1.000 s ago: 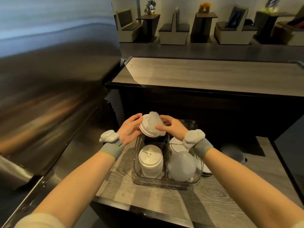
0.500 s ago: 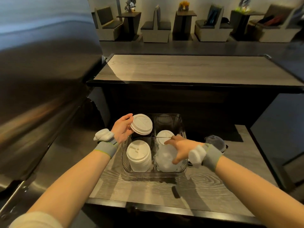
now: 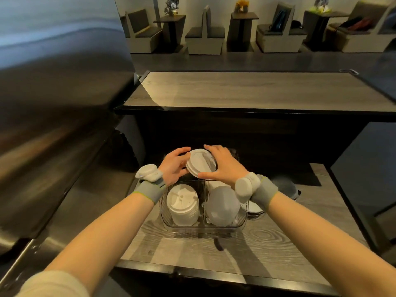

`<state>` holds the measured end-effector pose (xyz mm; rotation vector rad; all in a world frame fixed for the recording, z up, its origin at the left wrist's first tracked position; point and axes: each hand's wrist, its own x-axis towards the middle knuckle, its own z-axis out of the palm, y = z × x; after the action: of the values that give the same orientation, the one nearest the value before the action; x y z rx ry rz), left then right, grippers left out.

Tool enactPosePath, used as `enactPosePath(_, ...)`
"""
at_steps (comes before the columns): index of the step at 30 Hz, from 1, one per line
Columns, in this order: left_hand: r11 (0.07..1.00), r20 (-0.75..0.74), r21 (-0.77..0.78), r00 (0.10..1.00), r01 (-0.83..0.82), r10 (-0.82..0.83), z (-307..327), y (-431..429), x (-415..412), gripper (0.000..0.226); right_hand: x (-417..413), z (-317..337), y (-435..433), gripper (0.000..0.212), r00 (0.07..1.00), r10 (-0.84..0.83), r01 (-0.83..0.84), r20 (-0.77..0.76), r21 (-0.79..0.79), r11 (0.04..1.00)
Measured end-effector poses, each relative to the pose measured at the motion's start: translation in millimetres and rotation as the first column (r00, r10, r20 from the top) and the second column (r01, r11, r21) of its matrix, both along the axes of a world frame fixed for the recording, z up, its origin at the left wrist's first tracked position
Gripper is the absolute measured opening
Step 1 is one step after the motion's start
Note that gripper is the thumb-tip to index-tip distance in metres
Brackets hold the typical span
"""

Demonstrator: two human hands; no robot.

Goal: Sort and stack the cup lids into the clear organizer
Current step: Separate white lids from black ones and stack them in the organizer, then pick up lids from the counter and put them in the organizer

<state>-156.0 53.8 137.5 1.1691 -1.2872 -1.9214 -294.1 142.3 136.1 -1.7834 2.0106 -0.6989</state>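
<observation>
A small stack of white flat cup lids (image 3: 200, 162) is held tilted above the back of the clear organizer (image 3: 203, 229). My left hand (image 3: 173, 166) grips its left edge and my right hand (image 3: 222, 166) grips its right edge. The organizer's front left compartment holds a stack of white sip lids (image 3: 182, 205). Its front right compartment holds clear dome lids (image 3: 221, 205). More white lids show in the back right compartment, mostly hidden by my right hand.
The organizer stands on a wood-grain counter (image 3: 267, 254). Right of it lie more lids, a clear dome (image 3: 286, 187) and flat ones (image 3: 254, 207). A steel appliance (image 3: 53, 125) fills the left. A higher bar counter (image 3: 246, 91) runs behind.
My right hand put the clear dome lid into the front right compartment, then came back up to the white lids in my left hand. Both hands now hold that stack.
</observation>
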Motion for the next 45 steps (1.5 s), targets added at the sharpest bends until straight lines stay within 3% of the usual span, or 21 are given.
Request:
enactPosePath(6, 0.992, 0.089, -0.006, 0.988, 0.129, -0.128, -5, -10, -13, 0.044, -15, -15, -20, 0.08, 0.994, -0.106, 0.103, 0.011, 0.16, 0.982)
enactPosePath(11, 0.977, 0.278, -0.138, 0.953, 0.162, -0.118, -11, -29, -15, 0.04, -35, -32, -31, 0.078, 0.971, -0.183, 0.227, -0.155, 0.349, 0.909)
enactPosePath(21, 0.981, 0.257, -0.105, 0.957, 0.164, -0.132, -17, -53, -16, 0.032, -32, -74, -55, 0.075, 0.938, -0.187, 0.313, -0.293, 0.479, 0.82)
enactPosePath(24, 0.976, 0.272, -0.09, 0.948, 0.196, -0.165, -21, -54, -19, 0.03, -36, -74, -54, 0.065, 0.945, -0.264, 0.323, -0.195, 0.414, 0.851)
enactPosePath(27, 0.972, 0.277, -0.071, 0.941, 0.223, -0.195, -20, -50, -29, 0.028, -43, -64, -44, 0.038, 0.931, -0.365, 0.363, -0.027, 0.194, 0.912)
enactPosePath(30, 0.96, 0.276, -0.079, 0.932, 0.267, -0.236, -15, -37, -47, 0.025, -55, -51, -24, 0.025, 0.881, -0.453, 0.454, 0.138, 0.025, 0.891)
enactPosePath(33, 0.96, 0.229, -0.06, 0.94, 0.274, -0.254, -9, -25, -64, 0.019, -78, -43, -5, 0.023, 0.837, -0.526, 0.529, 0.152, 0.022, 0.849)
enactPosePath(41, 0.914, 0.099, 0.171, 0.917, 0.367, -0.387, -1, 51, -153, 0.01, -178, -70, 75, 0.029, 0.715, -0.697, 0.65, 0.048, 0.32, 0.689)
enactPosePath(45, 0.897, 0.227, 0.267, 0.881, 0.353, -0.414, -15, 86, -202, 0.037, -211, -99, 99, 0.049, 0.706, -0.708, 0.628, -0.02, 0.479, 0.613)
